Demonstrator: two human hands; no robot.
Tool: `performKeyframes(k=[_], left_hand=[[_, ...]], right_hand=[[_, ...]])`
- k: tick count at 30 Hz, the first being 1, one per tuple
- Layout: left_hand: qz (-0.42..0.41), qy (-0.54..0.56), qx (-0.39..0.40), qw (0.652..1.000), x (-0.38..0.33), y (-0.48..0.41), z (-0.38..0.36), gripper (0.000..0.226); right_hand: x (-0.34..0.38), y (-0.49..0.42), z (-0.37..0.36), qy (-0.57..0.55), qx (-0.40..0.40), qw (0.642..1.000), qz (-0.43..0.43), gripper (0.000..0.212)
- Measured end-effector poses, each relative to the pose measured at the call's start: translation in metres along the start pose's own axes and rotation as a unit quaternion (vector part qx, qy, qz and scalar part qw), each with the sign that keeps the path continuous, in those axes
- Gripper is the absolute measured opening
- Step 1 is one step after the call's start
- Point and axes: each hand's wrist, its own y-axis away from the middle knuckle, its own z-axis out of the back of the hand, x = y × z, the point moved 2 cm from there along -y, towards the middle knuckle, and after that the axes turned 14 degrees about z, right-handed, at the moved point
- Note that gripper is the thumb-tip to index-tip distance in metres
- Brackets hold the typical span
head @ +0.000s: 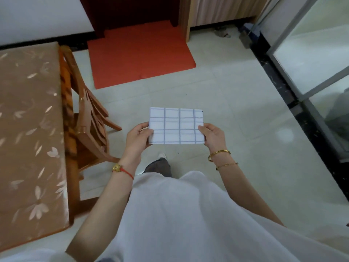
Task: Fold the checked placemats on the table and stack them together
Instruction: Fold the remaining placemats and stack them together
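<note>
One folded white blue-checked cloth placemat, above floor. Left hand, right hand: fingers clamped on its side edges. One brown floral-covered bench, left.

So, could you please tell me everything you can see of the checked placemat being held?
The checked placemat is a white, cloth-like rectangle crossed by thin blue-grey lines, seemingly folded flat. It is held in the air above the tiled floor, right of the table, its face toward the camera. The left hand pinches its left edge and the right hand its right edge, thumbs on top.
</note>
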Motion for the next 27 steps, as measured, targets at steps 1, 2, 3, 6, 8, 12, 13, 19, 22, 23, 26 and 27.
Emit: performKeyframes(k=[1, 2, 3, 6, 8, 12, 13, 19, 22, 23, 26, 27], left_hand=[[0.001, 0.004, -0.006, 1.0, -0.005, -0.009, -0.002, 0.026], [0.003, 0.006, -0.01, 1.0, -0.01, -0.017, -0.005, 0.026], [0.005, 0.009, -0.013, 1.0, -0.017, -0.027, -0.007, 0.025], [0.008, 0.027, -0.027, 0.999, -0.042, -0.058, -0.014, 0.025], [0.006, 0.036, -0.036, 0.999, -0.065, -0.081, -0.017, 0.025], [-0.001, 0.034, -0.046, 0.998, -0.124, -0.126, -0.017, 0.024], [-0.004, 0.035, -0.05, 0.998, -0.14, -0.138, -0.016, 0.024], [-0.012, 0.029, -0.07, 0.997, -0.235, -0.21, -0.008, 0.024], [-0.015, 0.029, -0.074, 0.997, -0.27, -0.234, -0.002, 0.025], [-0.014, 0.032, -0.074, 0.997, -0.279, -0.241, -0.001, 0.025], [-0.011, 0.048, -0.081, 0.996, -0.303, -0.264, 0.001, 0.024], [-0.007, 0.058, -0.086, 0.995, -0.311, -0.274, 0.002, 0.024]], right_hand=[[0.0, -0.013, -0.004, 0.005, 0.005, 1.0, 0.0, 0.056], [0.002, -0.025, -0.008, 0.008, 0.01, 1.0, -0.002, 0.055], [0.005, -0.038, -0.013, 0.013, 0.015, 1.0, -0.005, 0.054], [0.015, -0.078, -0.03, 0.022, 0.032, 0.999, -0.008, 0.038], [0.025, -0.109, -0.046, 0.024, 0.041, 0.999, -0.005, 0.042], [0.057, -0.176, -0.085, 0.034, 0.067, 0.997, 0.01, 0.048], [0.067, -0.192, -0.095, 0.038, 0.07, 0.997, 0.014, 0.043], [0.115, -0.288, -0.161, 0.057, 0.073, 0.994, 0.056, 0.009], [0.13, -0.322, -0.189, 0.061, 0.079, 0.993, 0.063, 0.008], [0.133, -0.331, -0.196, 0.063, 0.081, 0.993, 0.062, 0.011], [0.145, -0.361, -0.22, 0.08, 0.096, 0.99, 0.064, 0.018], [0.149, -0.374, -0.229, 0.086, 0.103, 0.989, 0.066, 0.019]])
